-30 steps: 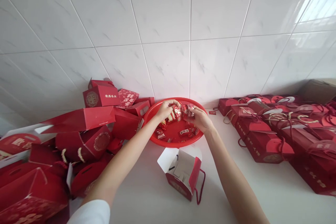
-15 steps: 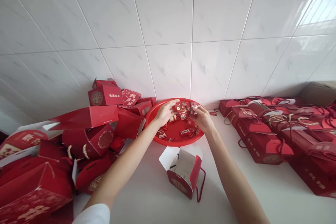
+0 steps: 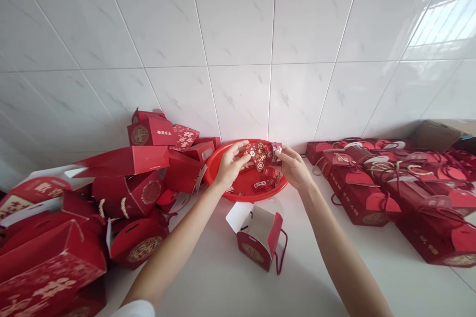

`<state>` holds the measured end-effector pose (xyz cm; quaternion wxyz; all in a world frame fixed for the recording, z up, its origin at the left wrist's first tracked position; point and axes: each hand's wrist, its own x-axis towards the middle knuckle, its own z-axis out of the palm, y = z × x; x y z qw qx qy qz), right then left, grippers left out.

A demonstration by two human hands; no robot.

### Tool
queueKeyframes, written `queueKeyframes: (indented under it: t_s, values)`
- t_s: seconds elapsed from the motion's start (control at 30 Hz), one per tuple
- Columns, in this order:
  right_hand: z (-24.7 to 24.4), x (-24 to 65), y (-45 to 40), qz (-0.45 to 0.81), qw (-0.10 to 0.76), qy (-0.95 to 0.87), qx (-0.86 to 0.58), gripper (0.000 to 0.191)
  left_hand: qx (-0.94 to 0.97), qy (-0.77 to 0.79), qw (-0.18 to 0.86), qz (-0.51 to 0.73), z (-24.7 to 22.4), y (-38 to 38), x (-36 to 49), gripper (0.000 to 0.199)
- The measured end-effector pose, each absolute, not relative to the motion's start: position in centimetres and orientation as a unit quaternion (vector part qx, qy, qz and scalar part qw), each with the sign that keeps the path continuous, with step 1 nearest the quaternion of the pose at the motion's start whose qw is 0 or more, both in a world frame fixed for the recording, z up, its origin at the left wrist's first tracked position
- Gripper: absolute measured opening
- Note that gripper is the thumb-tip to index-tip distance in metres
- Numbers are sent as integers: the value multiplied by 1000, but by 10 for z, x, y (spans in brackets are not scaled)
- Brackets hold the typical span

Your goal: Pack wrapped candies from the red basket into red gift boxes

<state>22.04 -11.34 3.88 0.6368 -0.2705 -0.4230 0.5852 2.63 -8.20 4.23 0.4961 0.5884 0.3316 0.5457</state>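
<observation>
My left hand (image 3: 229, 166) is over the left side of a red plastic basin (image 3: 211, 178), its thumb and fingers closed at the edge of a red candy packet (image 3: 259, 155) with gold and white patterns. Over the basin's right side, my right hand (image 3: 293, 166) pinches a small dark red wrapped candy (image 3: 276, 151). Loose wrapped candies (image 3: 260, 185) lie in the basin below. In front of the basin stands an open red gift box (image 3: 256, 245), its white inside showing and its cord handle hanging at the right.
Open and tilted red boxes (image 3: 130, 193) are heaped at the left. Rows of closed red boxes (image 3: 372, 200) with cords stand at the right, a brown carton (image 3: 442, 133) behind them. A white tiled wall (image 3: 238, 99) rises behind the white tabletop (image 3: 208, 282).
The left hand's thumb has come into view against the patterned packet. Both hands stay over the basin, the right still holding the dark candy. The view has shifted slightly.
</observation>
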Motion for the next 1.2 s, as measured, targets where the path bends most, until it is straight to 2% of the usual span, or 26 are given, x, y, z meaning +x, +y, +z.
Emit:
queueKeyframes:
  t_s: [0.23,0.33,0.43,0.53,0.63,0.73,0.8,1.03,1.2]
  values:
    - [43,217,-125,607,598,-440,-286,30,613,337,480,530,45,-93,24,45]
    - [39,217,-121,597,621,-415,-293,29,643,363,483,471,45,-81,17,37]
    - [31,219,-110,594,656,-354,-302,29,717,421,435,344,44,-60,11,28]
    - [22,221,-98,608,667,-293,-315,27,801,466,332,178,42,-42,19,27]
    - [13,219,-90,615,674,-255,-320,25,870,428,245,14,35,-34,42,25]
    - [7,218,-85,621,684,-231,-305,22,897,377,200,-119,22,-31,67,8]
    - [3,219,-82,624,691,-222,-289,20,899,374,182,-137,14,-30,76,10]
    - [-10,225,-72,627,692,-243,-262,15,893,385,170,-158,10,-13,64,38]
    - [-11,225,-71,638,691,-216,-262,11,869,461,130,-123,19,3,47,15]
